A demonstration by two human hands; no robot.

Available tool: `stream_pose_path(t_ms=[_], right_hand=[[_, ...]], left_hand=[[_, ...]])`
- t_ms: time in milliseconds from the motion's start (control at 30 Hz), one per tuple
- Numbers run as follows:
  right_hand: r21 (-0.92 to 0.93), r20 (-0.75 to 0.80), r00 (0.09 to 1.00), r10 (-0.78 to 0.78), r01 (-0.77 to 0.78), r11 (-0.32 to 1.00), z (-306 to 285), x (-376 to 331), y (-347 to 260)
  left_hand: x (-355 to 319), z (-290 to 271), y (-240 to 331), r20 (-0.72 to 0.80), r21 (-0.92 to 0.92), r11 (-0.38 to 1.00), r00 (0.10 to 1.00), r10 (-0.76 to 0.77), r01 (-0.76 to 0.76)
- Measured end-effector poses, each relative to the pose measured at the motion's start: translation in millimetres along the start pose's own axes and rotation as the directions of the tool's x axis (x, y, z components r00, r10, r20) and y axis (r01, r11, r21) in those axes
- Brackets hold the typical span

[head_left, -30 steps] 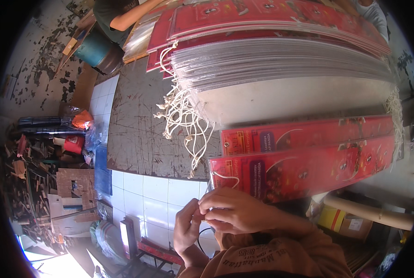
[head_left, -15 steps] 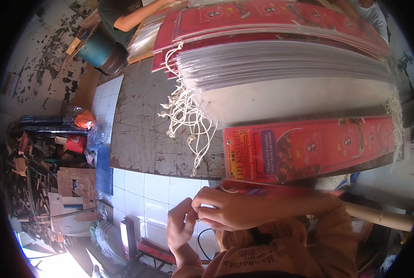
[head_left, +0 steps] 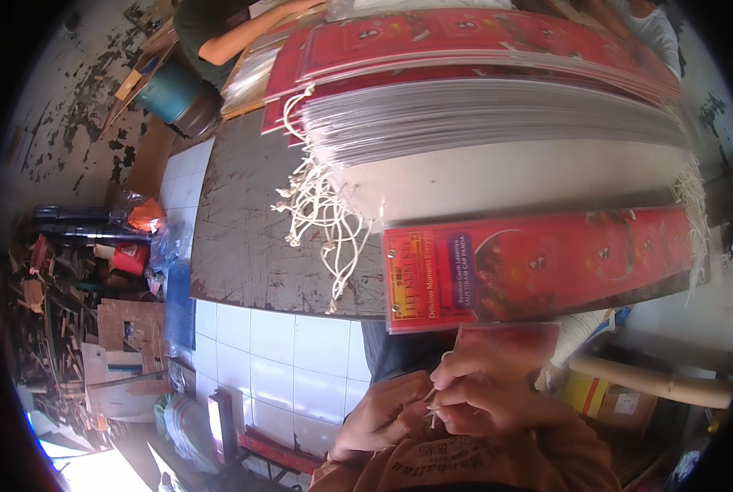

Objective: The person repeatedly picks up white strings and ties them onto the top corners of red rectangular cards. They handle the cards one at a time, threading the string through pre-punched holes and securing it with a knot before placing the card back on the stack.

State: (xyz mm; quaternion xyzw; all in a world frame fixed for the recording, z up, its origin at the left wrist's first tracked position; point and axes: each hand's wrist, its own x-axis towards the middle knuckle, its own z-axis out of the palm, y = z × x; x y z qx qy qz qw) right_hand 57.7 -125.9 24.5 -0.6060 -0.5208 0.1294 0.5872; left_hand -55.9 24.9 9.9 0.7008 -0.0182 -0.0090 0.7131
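Close to my body, my left hand and my right hand meet with bent fingers. Both pinch a thin white cord, whose ends poke out between the fingertips. Behind my right hand hangs a red plastic-covered panel, below the table edge; my hand and arm cover most of it. On the table just beyond lies a long red printed panel. A thick stack of similar panels rises behind it, pale backs toward me, with knotted white cords dangling from its left end.
The scratched dark table carries the stacks. At far left, another person's arm reaches over the table; a person in a light shirt is at far right. Wood scraps pile up at left. A bamboo pole juts in at right.
My hands have shifted right and drawn in toward my body. My right forearm no longer stretches across, and the cord now shows between my fingers. The red panel below the table edge is less blurred.
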Motion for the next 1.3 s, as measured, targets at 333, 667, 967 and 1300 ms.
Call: stream_pose_path(t_ms=[333,667,967,1300], right_hand=[[-0.033,0.112,0.981,-0.158,0.162,0.986,10.5,-16.0,-11.9],[0.053,0.018,0.999,-0.044,0.043,0.998,48.2,4.5,1.4],[-0.106,-0.151,0.988,0.039,-0.055,0.993,21.5,-19.5,25.3],[0.249,-0.171,0.930,0.324,-0.277,0.928,4.0,-17.5,21.1]], left_hand=[[-19.1,-19.9,9.0,0.189,-0.054,0.998,0.982,0.027,-0.017],[-50.6,-12.7,12.4,-0.234,0.347,0.930,0.971,-0.038,0.120],[5.7,13.5,22.2,-0.223,0.543,0.830,0.975,-0.008,0.131],[17.6,23.8,-6.0,-0.236,0.561,0.816,0.918,0.317,-0.138]])
